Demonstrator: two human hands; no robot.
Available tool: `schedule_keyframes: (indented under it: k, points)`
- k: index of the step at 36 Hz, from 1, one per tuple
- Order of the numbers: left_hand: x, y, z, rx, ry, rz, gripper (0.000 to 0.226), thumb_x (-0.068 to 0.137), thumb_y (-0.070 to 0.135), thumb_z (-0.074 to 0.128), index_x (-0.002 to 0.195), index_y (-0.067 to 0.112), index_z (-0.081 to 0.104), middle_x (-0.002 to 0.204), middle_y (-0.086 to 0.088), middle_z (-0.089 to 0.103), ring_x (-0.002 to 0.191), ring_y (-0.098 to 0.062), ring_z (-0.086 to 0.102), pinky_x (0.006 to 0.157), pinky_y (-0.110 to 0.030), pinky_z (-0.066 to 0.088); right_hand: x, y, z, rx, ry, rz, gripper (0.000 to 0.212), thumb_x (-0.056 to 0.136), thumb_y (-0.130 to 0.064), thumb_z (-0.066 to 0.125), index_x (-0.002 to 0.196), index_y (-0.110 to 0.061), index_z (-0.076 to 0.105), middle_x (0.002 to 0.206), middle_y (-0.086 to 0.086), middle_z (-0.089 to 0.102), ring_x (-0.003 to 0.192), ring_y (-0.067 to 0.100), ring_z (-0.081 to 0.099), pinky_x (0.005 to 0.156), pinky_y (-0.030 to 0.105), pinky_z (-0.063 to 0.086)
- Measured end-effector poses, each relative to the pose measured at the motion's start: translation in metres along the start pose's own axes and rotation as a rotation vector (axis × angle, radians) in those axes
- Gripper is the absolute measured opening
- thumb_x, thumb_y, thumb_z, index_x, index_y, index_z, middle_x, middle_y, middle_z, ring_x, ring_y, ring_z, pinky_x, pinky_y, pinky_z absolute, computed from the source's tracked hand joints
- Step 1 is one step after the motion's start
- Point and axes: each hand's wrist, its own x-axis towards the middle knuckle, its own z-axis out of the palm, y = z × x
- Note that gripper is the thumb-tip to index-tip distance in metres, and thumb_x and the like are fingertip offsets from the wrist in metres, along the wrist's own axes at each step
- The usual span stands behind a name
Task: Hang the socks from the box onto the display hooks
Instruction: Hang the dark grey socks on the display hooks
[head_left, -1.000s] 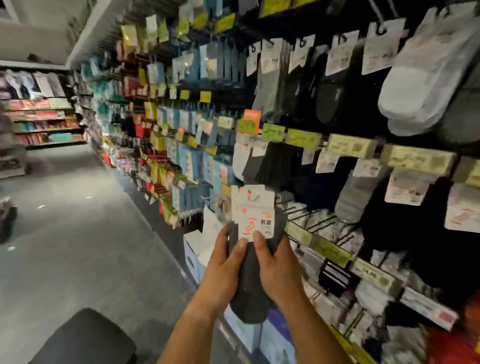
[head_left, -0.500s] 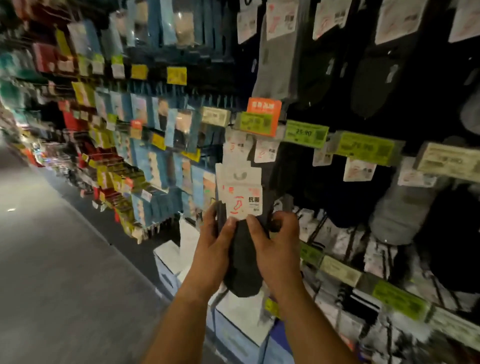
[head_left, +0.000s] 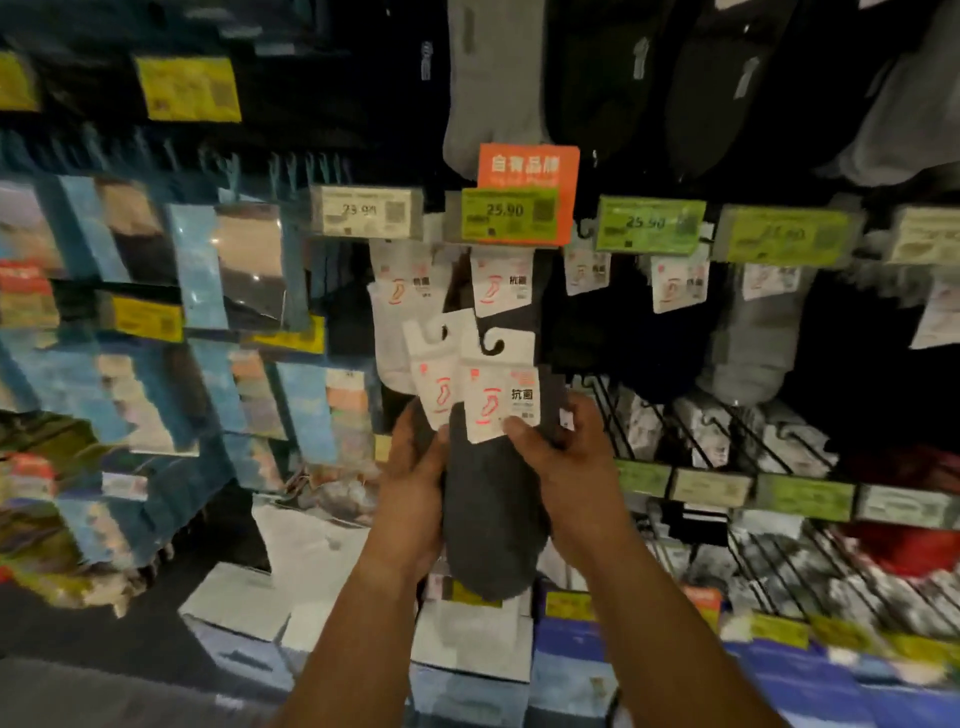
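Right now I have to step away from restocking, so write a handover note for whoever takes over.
Left hand and right hand both grip a bundle of dark grey socks; its white hanger cards sit fanned at the top.
The bundle is below the orange-backed price tag, in front of hung socks, on no hook yet.
Done: bundle brought up to the display.
Left: slip the cards onto a hook.
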Motion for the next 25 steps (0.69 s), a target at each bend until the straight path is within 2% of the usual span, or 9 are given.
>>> schedule_keyframes:
  k: [2,4,8,11,15,19,23,25]
  points:
    - [0.011,-0.002,-0.010,0.050,0.026,0.051,0.041,0.102,0.018,0.055,0.141,0.032,0.051,0.132,0.004,0.067,0.123,-0.020,0.064,0.105,-0.051,0.049,0.005,-0.003,0.003,-0.007,0.007,-0.028,0.042,0.087,-0.022,0.075,0.124,-0.030,0.058,0.112,-0.010,0.073,0.106,0.011,0.069,0.096,0.044,0.055]
    - [0.025,-0.004,-0.021,0.118,0.053,0.091,0.041,0.103,0.016,0.054,0.141,0.031,0.051,0.131,0.008,0.067,0.122,-0.014,0.063,0.105,-0.046,0.051,0.010,-0.009,0.006,-0.022,0.026,-0.059,0.029,0.091,-0.018,0.070,0.116,-0.031,0.063,0.114,-0.011,0.073,0.108,0.010,0.068,0.099,0.042,0.054]
    - [0.043,0.000,-0.033,0.181,0.047,0.121,0.043,0.103,0.013,0.053,0.143,0.026,0.049,0.128,0.012,0.067,0.119,-0.007,0.063,0.093,-0.026,0.056,0.022,-0.020,0.018,-0.021,0.018,-0.119,0.028,0.095,-0.018,0.065,0.117,-0.034,0.061,0.119,-0.010,0.070,0.112,0.010,0.065,0.100,0.039,0.053]
    - [0.050,0.005,-0.041,0.216,0.031,0.138,0.039,0.103,0.013,0.054,0.139,0.027,0.052,0.124,0.017,0.068,0.116,-0.002,0.064,0.084,-0.014,0.054,0.031,-0.027,0.030,0.002,0.035,-0.132,0.024,0.096,-0.020,0.064,0.111,-0.037,0.061,0.118,-0.010,0.070,0.112,0.011,0.065,0.100,0.042,0.053]
    - [0.054,0.014,-0.051,0.273,0.039,0.163,0.036,0.103,0.021,0.054,0.138,0.028,0.052,0.123,0.019,0.066,0.112,0.004,0.063,0.084,-0.012,0.054,0.044,-0.035,0.038,-0.026,0.068,-0.178,0.023,0.095,-0.023,0.065,0.109,-0.041,0.061,0.118,-0.011,0.070,0.112,0.012,0.065,0.100,0.044,0.052]
    - [0.053,0.018,-0.057,0.305,0.001,0.170,0.032,0.103,0.023,0.054,0.133,0.034,0.052,0.117,0.023,0.065,0.104,0.011,0.062,0.076,-0.005,0.051,0.051,-0.044,0.042,0.015,0.080,-0.220,0.023,0.096,-0.020,0.064,0.107,-0.040,0.062,0.116,-0.010,0.070,0.110,0.011,0.066,0.099,0.042,0.053]
    - [0.056,0.016,-0.064,0.292,0.002,0.153,0.037,0.103,0.023,0.054,0.139,0.028,0.052,0.125,0.015,0.066,0.114,0.001,0.063,0.086,-0.012,0.054,0.052,-0.046,0.045,0.033,0.069,-0.235,0.025,0.097,-0.014,0.062,0.110,-0.035,0.061,0.113,-0.012,0.070,0.107,0.008,0.067,0.095,0.036,0.055]
    - [0.056,0.016,-0.066,0.295,-0.004,0.158,0.038,0.103,0.022,0.054,0.140,0.028,0.051,0.125,0.017,0.065,0.113,0.004,0.062,0.087,-0.014,0.054,0.050,-0.043,0.044,0.014,0.063,-0.255,0.028,0.097,-0.013,0.061,0.111,-0.036,0.061,0.113,-0.014,0.071,0.108,0.007,0.067,0.094,0.032,0.055]
